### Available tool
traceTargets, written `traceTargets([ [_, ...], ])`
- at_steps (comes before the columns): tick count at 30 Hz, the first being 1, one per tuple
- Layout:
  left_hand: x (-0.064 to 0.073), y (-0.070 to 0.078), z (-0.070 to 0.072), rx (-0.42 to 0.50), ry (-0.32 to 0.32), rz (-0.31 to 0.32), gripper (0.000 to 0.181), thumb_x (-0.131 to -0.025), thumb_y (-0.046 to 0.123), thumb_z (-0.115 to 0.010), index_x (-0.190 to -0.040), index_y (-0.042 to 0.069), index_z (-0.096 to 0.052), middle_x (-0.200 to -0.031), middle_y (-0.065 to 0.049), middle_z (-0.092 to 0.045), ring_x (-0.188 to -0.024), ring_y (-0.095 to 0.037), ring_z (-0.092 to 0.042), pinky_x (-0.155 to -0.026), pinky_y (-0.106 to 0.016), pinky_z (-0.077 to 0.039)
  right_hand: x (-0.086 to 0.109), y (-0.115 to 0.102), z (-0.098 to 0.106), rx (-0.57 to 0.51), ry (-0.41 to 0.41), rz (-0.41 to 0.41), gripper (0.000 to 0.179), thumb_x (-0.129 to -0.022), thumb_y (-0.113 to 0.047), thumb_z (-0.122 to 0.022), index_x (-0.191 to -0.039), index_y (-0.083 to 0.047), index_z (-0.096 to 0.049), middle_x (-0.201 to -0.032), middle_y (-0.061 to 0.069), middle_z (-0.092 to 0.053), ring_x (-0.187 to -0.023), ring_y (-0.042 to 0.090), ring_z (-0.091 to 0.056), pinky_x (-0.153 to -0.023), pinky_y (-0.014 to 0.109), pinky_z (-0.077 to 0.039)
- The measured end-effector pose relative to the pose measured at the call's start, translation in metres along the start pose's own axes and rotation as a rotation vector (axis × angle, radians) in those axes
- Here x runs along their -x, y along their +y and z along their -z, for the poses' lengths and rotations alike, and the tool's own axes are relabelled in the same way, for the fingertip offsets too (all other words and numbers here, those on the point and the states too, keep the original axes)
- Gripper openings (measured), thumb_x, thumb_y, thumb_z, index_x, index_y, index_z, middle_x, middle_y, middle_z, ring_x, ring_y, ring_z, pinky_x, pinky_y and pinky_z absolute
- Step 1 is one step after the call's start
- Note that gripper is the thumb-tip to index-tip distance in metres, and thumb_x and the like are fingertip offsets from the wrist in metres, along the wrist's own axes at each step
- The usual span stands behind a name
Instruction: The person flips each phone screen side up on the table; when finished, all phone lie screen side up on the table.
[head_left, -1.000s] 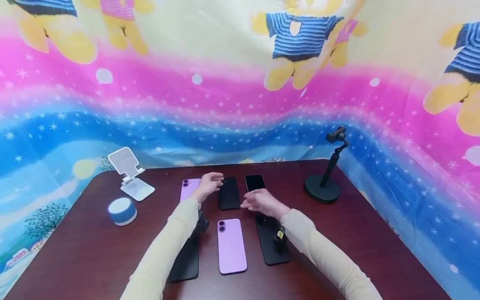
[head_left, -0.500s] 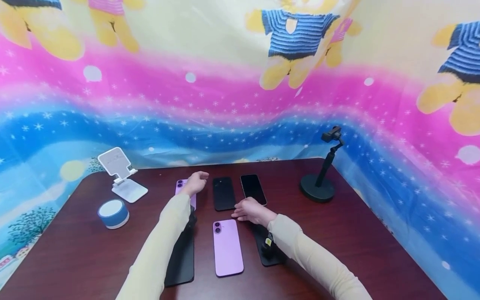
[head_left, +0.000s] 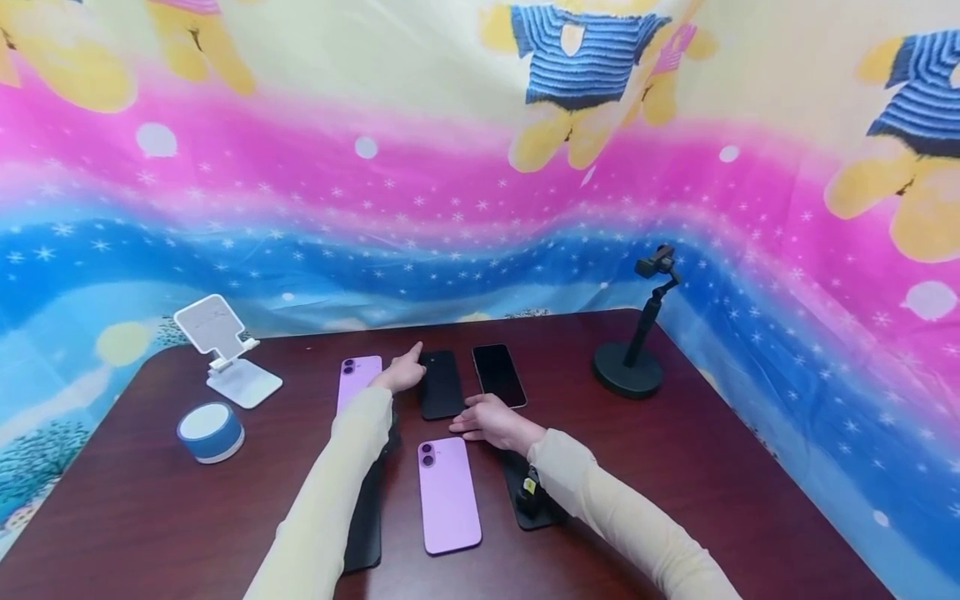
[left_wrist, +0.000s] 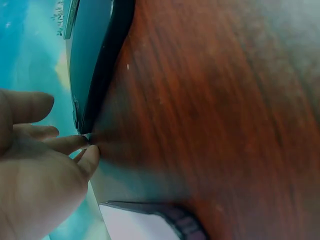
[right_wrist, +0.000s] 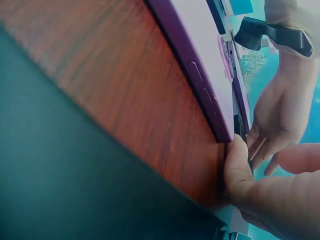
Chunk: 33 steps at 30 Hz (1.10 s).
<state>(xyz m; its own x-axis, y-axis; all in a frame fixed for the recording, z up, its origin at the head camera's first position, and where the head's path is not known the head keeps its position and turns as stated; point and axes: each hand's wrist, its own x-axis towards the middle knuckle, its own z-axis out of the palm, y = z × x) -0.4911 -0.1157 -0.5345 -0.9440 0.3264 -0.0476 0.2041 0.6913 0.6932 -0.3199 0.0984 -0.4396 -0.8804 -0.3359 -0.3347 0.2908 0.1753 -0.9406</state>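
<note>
On the counter point(head_left: 622, 483): two lilac phones point(head_left: 360, 379), four dark phones point(head_left: 501, 375). Beyond the near lilac phone point(head_left: 450, 496), a black phone point(head_left: 441, 387), left hand point(head_left: 403, 372) loose at its left edge, right hand point(head_left: 492, 422) relaxed by its near end. Left of that lilac phone, one white stand point(head_left: 210, 327), marking too small to read; right, one black stand point(head_left: 628, 372).

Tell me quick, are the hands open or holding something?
Left hand: open, beside a black phone.
Right hand: open, near that black phone.
</note>
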Motion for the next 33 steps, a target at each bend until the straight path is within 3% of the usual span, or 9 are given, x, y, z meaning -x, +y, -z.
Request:
traceTargets([
  [1,-0.015,-0.017,-0.007,-0.008,-0.013,0.012,0.069,-0.097,0.026,-0.041,-0.155,0.013,-0.007,-0.160,-0.013,-0.015,-0.143,-0.045,-0.011,-0.119,-0.048,-0.016,0.001,-0.001,-0.001,-0.003,-0.002,-0.002,0.054,-0.096,0.001,-0.039,-0.143,0.018,-0.018,-0.123,0.033,-0.054,-0.119,0.038,-0.057,-0.094,0.041,-0.052],
  [2,-0.019,-0.020,-0.009,-0.015,-0.022,0.012,0.069,-0.097,0.025,-0.040,-0.155,0.010,-0.005,-0.161,-0.013,-0.012,-0.144,-0.044,-0.010,-0.119,-0.045,-0.016,0.002,-0.001,0.000,-0.004,-0.006,0.001,0.054,-0.097,0.001,-0.039,-0.143,0.018,-0.017,-0.124,0.034,-0.054,-0.119,0.039,-0.056,-0.095,0.041,-0.051],
  [8,-0.027,-0.028,-0.014,-0.011,-0.002,0.042,0.069,-0.096,0.024,-0.042,-0.154,0.006,-0.010,-0.159,-0.016,-0.015,-0.145,-0.039,-0.014,-0.117,-0.048,-0.020,0.002,-0.002,0.000,0.004,-0.011,0.002,0.055,-0.095,0.006,-0.041,-0.144,0.018,-0.017,-0.128,0.034,-0.052,-0.122,0.037,-0.054,-0.099,0.043,-0.048],
  [11,-0.011,-0.011,-0.010,0.037,0.009,0.055,0.068,-0.096,0.024,-0.041,-0.154,0.006,-0.011,-0.159,-0.017,-0.016,-0.146,-0.035,-0.012,-0.119,-0.045,-0.019,0.001,-0.001,-0.001,0.019,-0.024,0.005,0.055,-0.094,0.009,-0.039,-0.144,0.018,-0.016,-0.130,0.035,-0.049,-0.124,0.037,-0.053,-0.101,0.044,-0.046],
  [15,0.033,0.046,0.009,0.113,0.006,0.115,0.063,-0.098,0.015,-0.038,-0.152,-0.001,-0.011,-0.158,-0.021,-0.016,-0.147,-0.033,-0.012,-0.120,-0.043,-0.017,0.001,0.000,-0.001,0.041,-0.040,0.014,0.055,-0.094,0.011,-0.038,-0.144,0.018,-0.016,-0.131,0.036,-0.048,-0.124,0.036,-0.053,-0.100,0.043,-0.047],
  [18,0.054,0.077,0.020,0.171,0.028,0.145,0.064,-0.096,0.006,-0.043,-0.151,-0.006,-0.013,-0.155,-0.025,-0.020,-0.145,-0.037,-0.018,-0.118,-0.048,-0.020,0.001,0.001,0.000,0.043,-0.046,0.020,0.055,-0.094,0.011,-0.039,-0.144,0.018,-0.017,-0.130,0.036,-0.049,-0.123,0.037,-0.053,-0.101,0.045,-0.046],
  [24,0.062,0.080,0.025,0.312,0.162,0.112,0.076,-0.085,-0.001,-0.062,-0.150,-0.002,-0.022,-0.148,-0.024,-0.039,-0.135,-0.034,-0.040,-0.103,-0.042,-0.044,0.003,0.001,0.000,0.042,-0.051,0.034,0.057,-0.093,0.011,-0.043,-0.143,0.017,-0.018,-0.122,0.033,-0.054,-0.121,0.038,-0.054,-0.105,0.050,-0.041],
  [30,0.090,0.104,0.031,0.358,0.218,0.167,0.082,-0.081,-0.012,-0.060,-0.150,-0.006,-0.016,-0.146,-0.030,-0.037,-0.137,-0.041,-0.033,-0.110,-0.048,-0.035,0.003,0.002,-0.002,0.062,-0.027,0.038,0.059,-0.091,0.010,-0.048,-0.142,0.018,-0.020,-0.107,0.025,-0.062,-0.116,0.037,-0.058,-0.103,0.048,-0.044],
  [33,0.095,0.105,0.031,0.382,0.238,0.182,0.087,-0.082,-0.011,-0.060,-0.151,-0.005,-0.008,-0.145,-0.031,-0.036,-0.136,-0.042,-0.035,-0.110,-0.048,-0.035,0.003,0.002,-0.004,0.071,-0.017,0.045,0.061,-0.090,0.010,-0.051,-0.142,0.019,-0.020,-0.103,0.025,-0.063,-0.114,0.036,-0.059,-0.103,0.049,-0.044],
])
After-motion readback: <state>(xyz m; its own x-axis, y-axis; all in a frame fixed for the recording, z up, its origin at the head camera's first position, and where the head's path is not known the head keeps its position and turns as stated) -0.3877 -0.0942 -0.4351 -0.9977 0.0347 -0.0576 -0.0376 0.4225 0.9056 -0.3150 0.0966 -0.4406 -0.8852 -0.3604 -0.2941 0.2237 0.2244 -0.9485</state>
